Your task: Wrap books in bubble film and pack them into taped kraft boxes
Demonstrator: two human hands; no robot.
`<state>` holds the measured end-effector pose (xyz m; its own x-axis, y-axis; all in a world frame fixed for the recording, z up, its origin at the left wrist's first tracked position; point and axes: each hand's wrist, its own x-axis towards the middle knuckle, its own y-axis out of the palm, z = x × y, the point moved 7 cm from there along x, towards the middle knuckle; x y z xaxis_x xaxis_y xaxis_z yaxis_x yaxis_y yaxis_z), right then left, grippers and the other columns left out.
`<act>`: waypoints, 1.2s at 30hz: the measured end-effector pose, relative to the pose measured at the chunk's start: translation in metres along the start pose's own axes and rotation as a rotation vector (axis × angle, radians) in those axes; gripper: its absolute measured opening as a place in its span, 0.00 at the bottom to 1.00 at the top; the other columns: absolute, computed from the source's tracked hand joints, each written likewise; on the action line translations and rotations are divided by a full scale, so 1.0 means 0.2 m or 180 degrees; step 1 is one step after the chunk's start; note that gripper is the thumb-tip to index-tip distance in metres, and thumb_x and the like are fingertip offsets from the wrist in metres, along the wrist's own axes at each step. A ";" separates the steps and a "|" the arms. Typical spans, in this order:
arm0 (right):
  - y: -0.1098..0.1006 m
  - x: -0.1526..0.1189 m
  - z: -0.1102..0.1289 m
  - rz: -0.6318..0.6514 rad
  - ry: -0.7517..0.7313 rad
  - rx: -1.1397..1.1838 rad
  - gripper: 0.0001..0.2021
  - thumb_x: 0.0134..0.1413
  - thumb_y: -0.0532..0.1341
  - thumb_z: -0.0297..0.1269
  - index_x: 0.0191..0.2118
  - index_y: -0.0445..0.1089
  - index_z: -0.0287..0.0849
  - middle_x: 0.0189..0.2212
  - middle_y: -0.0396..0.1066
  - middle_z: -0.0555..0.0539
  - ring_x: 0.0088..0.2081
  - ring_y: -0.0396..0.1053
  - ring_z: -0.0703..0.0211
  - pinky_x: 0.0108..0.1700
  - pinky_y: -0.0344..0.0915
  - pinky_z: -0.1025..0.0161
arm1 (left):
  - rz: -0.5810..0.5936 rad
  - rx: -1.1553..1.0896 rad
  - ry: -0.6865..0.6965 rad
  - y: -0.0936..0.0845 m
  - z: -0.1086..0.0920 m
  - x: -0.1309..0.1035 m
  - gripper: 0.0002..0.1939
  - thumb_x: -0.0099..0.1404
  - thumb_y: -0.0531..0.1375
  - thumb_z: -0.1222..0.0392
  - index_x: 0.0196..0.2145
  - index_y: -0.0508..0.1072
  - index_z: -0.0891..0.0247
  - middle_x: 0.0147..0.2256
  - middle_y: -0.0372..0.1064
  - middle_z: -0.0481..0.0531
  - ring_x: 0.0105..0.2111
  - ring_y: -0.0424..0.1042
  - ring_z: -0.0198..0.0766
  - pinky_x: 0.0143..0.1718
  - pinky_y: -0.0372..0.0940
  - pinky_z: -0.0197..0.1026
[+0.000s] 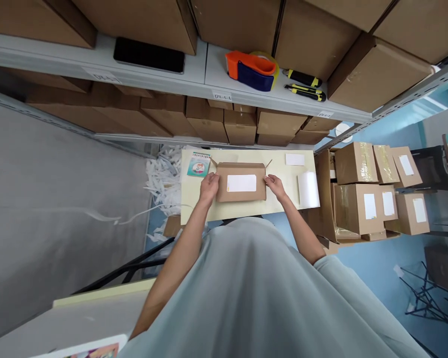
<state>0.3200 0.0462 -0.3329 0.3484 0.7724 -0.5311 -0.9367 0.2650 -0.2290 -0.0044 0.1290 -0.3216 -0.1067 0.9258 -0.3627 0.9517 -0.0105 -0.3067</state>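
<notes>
A small brown cardboard box [241,195] with a white label [241,183] on the side facing me is on the pale yellow table [194,201]. Small flaps stick out at its two far corners. My left hand [209,187] grips the box's left edge, fingers closed around it. At the right edge, my right hand [275,185] pinches the cardboard near the corner. The inside of the box is not visible.
On the table are a green-and-white booklet [199,165], a white slip [294,159] and a white roll [308,190]. A shelf [209,64] above holds a phone, tape dispenser [252,71], cutters and boxes. Labelled boxes [362,209] stand right; white scraps [166,171] lie left.
</notes>
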 end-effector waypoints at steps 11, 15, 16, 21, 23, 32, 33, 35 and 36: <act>-0.02 -0.38 0.04 -0.0123 -0.0504 0.0514 0.37 0.66 0.59 0.73 0.56 0.77 0.39 0.55 0.81 0.36 0.59 0.79 0.41 0.61 0.81 0.43 | -0.0538 -0.0869 -0.0405 -0.23 0.06 -0.30 0.31 0.71 0.60 0.26 0.41 0.76 0.60 0.43 0.81 0.58 0.48 0.83 0.47 0.54 0.80 0.50; 0.01 -0.37 -0.06 -0.0022 -0.0193 0.0269 0.37 0.62 0.61 0.74 0.50 0.78 0.39 0.48 0.83 0.37 0.53 0.81 0.41 0.58 0.82 0.42 | -0.0653 -0.0880 -0.1012 -0.24 0.25 -0.33 0.26 0.69 0.63 0.31 0.37 0.72 0.59 0.36 0.76 0.55 0.42 0.82 0.47 0.50 0.81 0.52; 0.00 -0.37 -0.06 0.0011 -0.0158 0.0125 0.36 0.62 0.61 0.73 0.50 0.77 0.39 0.47 0.83 0.37 0.52 0.81 0.42 0.57 0.82 0.43 | -0.0639 -0.0787 -0.1046 -0.25 0.27 -0.33 0.24 0.69 0.64 0.34 0.38 0.72 0.59 0.36 0.76 0.55 0.43 0.82 0.47 0.51 0.80 0.52; -0.11 -0.47 0.20 -0.0775 -0.1057 -0.0944 0.28 0.72 0.58 0.62 0.58 0.75 0.42 0.57 0.79 0.34 0.59 0.76 0.44 0.59 0.78 0.45 | -0.1270 0.0275 0.0135 -0.40 0.01 -0.40 0.21 0.70 0.67 0.46 0.55 0.75 0.59 0.58 0.75 0.63 0.63 0.73 0.52 0.67 0.69 0.55; -0.06 -0.51 0.36 -0.0667 -0.1601 -0.1313 0.22 0.77 0.55 0.55 0.57 0.77 0.44 0.57 0.79 0.35 0.60 0.75 0.45 0.62 0.75 0.46 | -0.1178 0.0592 0.0773 -0.38 -0.18 -0.42 0.19 0.74 0.63 0.48 0.58 0.76 0.59 0.61 0.74 0.63 0.65 0.70 0.53 0.70 0.64 0.55; 0.34 -0.33 0.54 0.1102 -0.1803 -0.2693 0.22 0.80 0.51 0.37 0.68 0.75 0.42 0.75 0.67 0.41 0.72 0.70 0.43 0.72 0.70 0.47 | 0.0370 0.1440 0.1227 -0.08 -0.27 -0.35 0.18 0.78 0.54 0.47 0.38 0.79 0.58 0.43 0.77 0.63 0.53 0.75 0.60 0.67 0.63 0.62; 0.34 -0.31 0.56 0.1071 -0.1844 -0.2686 0.23 0.80 0.51 0.37 0.70 0.73 0.43 0.77 0.63 0.43 0.72 0.69 0.44 0.72 0.70 0.47 | 0.0291 0.1384 0.1261 -0.10 -0.26 -0.34 0.16 0.78 0.56 0.47 0.42 0.80 0.58 0.47 0.77 0.64 0.56 0.74 0.60 0.69 0.62 0.62; 0.34 -0.25 0.59 0.1037 -0.1879 -0.2715 0.24 0.80 0.51 0.38 0.73 0.70 0.44 0.79 0.59 0.45 0.73 0.68 0.44 0.72 0.71 0.47 | 0.0163 0.1237 0.1379 -0.12 -0.26 -0.33 0.16 0.76 0.58 0.48 0.50 0.80 0.59 0.56 0.74 0.66 0.63 0.69 0.60 0.72 0.59 0.61; 0.34 -0.22 0.60 0.1020 -0.1891 -0.2762 0.25 0.79 0.53 0.37 0.74 0.70 0.44 0.79 0.60 0.45 0.73 0.68 0.44 0.72 0.71 0.47 | 0.0162 0.1177 0.1423 -0.12 -0.26 -0.32 0.16 0.76 0.59 0.48 0.50 0.81 0.59 0.58 0.73 0.66 0.65 0.68 0.60 0.73 0.58 0.60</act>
<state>0.2357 0.1000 -0.2264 -0.1975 0.9493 -0.2445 -0.5555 -0.3139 -0.7700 -0.0060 0.0893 -0.2445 0.1450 0.9894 -0.0029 0.7801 -0.1161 -0.6148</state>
